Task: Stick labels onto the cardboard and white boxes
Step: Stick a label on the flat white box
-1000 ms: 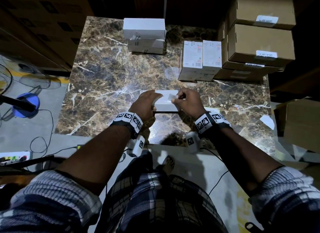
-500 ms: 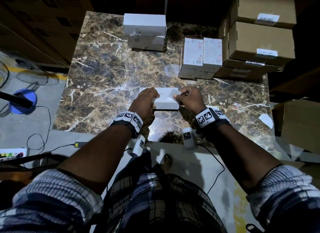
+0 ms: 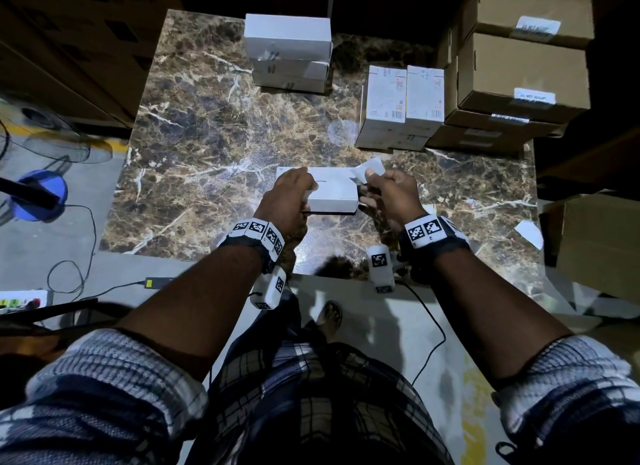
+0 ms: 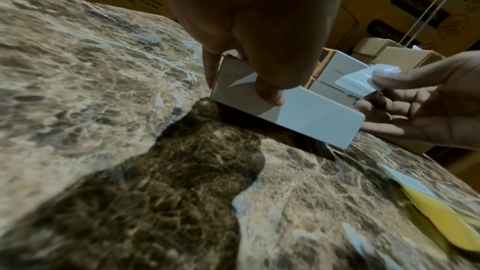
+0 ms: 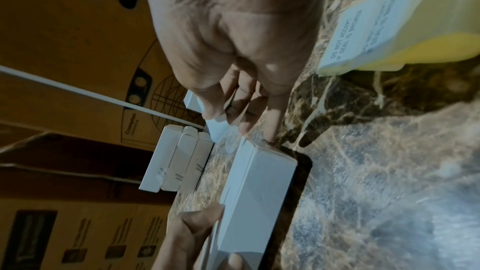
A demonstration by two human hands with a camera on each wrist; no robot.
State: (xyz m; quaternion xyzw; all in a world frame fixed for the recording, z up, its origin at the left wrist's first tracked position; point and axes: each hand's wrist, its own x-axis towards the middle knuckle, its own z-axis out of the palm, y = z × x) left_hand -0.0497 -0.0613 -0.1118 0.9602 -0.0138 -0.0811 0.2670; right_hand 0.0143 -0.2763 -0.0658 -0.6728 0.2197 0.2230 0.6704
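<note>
A flat white box (image 3: pixel 332 192) (image 4: pixel 309 116) (image 5: pixel 255 190) lies on the marble table (image 3: pixel 207 146). My left hand (image 3: pixel 289 196) (image 4: pixel 259 52) grips its left end, thumb on the near side and fingers over the top. My right hand (image 3: pixel 388 194) (image 5: pixel 233 81) sits just off the box's right end. It pinches a small white label (image 3: pixel 369 170) (image 4: pixel 363 80) (image 5: pixel 217 128) between thumb and forefinger, raised above the box's right edge. The other right fingers are spread and touch the box's right end.
White boxes (image 3: pixel 289 57) are stacked at the table's far middle, two printed white boxes (image 3: pixel 401 101) stand to their right. Labelled cardboard boxes (image 3: pixel 519 73) are piled far right. A yellow label sheet (image 5: pixel 405 19) (image 4: pixel 441 219) lies right of my hands. A loose white slip (image 3: pixel 528 232) lies near the table's right edge.
My right hand has lifted off the box top and now holds the label up beyond the box's right edge. My left hand keeps its hold on the box.
</note>
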